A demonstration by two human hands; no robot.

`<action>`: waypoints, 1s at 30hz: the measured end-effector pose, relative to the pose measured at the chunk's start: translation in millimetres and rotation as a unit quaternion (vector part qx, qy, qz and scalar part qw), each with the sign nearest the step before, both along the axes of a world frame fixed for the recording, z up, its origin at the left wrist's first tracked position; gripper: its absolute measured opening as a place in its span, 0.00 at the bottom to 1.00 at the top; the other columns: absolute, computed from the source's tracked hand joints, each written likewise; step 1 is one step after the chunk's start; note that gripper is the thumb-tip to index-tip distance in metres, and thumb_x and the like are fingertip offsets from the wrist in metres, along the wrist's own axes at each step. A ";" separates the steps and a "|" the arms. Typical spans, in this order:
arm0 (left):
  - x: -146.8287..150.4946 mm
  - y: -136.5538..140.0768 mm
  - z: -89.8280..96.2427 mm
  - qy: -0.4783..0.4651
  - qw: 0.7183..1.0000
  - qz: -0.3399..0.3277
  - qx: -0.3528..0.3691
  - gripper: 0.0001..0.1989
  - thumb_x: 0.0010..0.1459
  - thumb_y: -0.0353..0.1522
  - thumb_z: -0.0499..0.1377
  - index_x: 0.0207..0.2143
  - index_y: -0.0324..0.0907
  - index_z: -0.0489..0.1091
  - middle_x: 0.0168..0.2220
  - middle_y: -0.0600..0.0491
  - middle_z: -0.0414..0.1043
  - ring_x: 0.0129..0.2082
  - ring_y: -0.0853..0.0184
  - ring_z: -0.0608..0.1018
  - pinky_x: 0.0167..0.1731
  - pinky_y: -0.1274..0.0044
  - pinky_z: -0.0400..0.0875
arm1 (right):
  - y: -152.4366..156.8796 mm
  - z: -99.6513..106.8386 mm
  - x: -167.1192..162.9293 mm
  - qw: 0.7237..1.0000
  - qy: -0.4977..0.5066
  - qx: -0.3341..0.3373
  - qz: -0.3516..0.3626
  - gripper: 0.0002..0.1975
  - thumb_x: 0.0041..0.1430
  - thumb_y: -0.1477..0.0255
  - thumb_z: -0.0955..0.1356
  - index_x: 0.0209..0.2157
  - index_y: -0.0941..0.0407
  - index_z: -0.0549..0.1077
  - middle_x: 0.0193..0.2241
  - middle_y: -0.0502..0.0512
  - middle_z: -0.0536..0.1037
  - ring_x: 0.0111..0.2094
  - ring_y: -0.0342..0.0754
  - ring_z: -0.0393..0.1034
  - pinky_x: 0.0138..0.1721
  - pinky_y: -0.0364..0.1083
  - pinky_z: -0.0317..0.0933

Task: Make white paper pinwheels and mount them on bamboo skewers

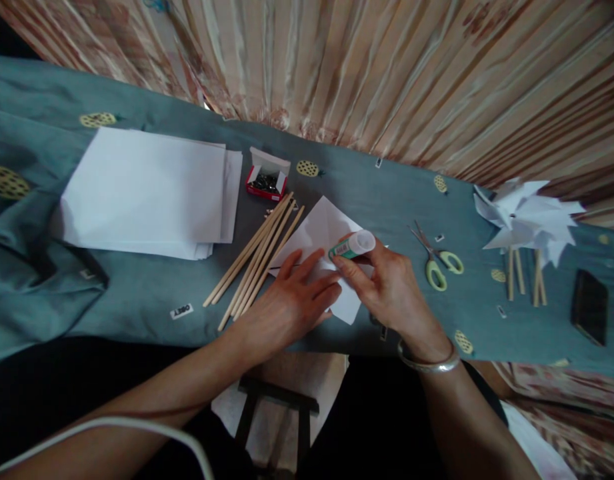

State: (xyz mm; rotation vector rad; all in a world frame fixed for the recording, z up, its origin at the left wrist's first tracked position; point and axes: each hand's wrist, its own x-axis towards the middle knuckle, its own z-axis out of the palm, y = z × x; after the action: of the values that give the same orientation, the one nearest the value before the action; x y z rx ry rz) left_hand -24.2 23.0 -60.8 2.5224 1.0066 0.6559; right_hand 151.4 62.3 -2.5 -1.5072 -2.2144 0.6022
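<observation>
A cut sheet of white paper [331,217] with slits and folds lies on the cloth in front of me. My right hand [394,287] is closed around a glue stick [351,245], a green and white tube tilted over the paper's middle. The glue tip is hidden by my fingers. My left hand [299,293] rests on the paper with its fingers stretched out and slightly apart, close to the glue stick. Several thin wooden sticks [259,257] lie just left of the paper, near my left wrist. Green-handled scissors [435,259] lie partly opened to the right of my right hand.
A stack of white paper [149,190] lies at left. Behind the sticks stands an opened small red box [265,183] of dark metal pieces. Paper pinwheels [529,217] on sticks and a dark phone [589,307] lie at right. A curtain [327,67] hangs behind the table.
</observation>
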 end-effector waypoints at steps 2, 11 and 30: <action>0.0 0.0 -0.4 0.001 1.000 0.001 0.003 0.18 0.58 0.30 0.62 0.51 0.41 0.67 0.56 0.45 0.70 0.66 0.49 0.55 0.60 0.49 0.51 | 0.4 0.3 1.1 1.000 0.000 0.001 0.007 0.12 0.64 0.63 0.64 0.41 0.57 0.70 0.32 0.56 0.80 0.33 0.51 0.76 0.34 0.47 0.66; -0.7 -0.7 1.4 0.004 1.000 0.000 0.000 0.17 0.59 0.31 0.61 0.51 0.41 0.66 0.56 0.47 0.70 0.66 0.49 0.54 0.61 0.50 0.50 | 0.1 2.5 5.7 1.000 -0.008 0.001 0.029 0.14 0.64 0.61 0.63 0.41 0.57 0.71 0.33 0.57 0.79 0.34 0.51 0.76 0.35 0.47 0.66; 1.8 -0.2 -10.5 0.002 0.999 0.013 0.047 0.18 0.56 0.33 0.63 0.49 0.41 0.67 0.54 0.46 0.72 0.65 0.48 0.57 0.61 0.50 0.52 | -2.1 2.6 9.4 0.999 -0.017 0.016 0.036 0.10 0.63 0.66 0.65 0.42 0.58 0.70 0.33 0.57 0.79 0.33 0.50 0.74 0.35 0.47 0.66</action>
State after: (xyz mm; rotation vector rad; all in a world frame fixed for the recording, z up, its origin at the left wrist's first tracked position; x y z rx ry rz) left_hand -22.3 22.8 -71.3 2.5955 1.0339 0.7225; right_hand 160.8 60.2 0.0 -1.4388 -2.3013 0.5638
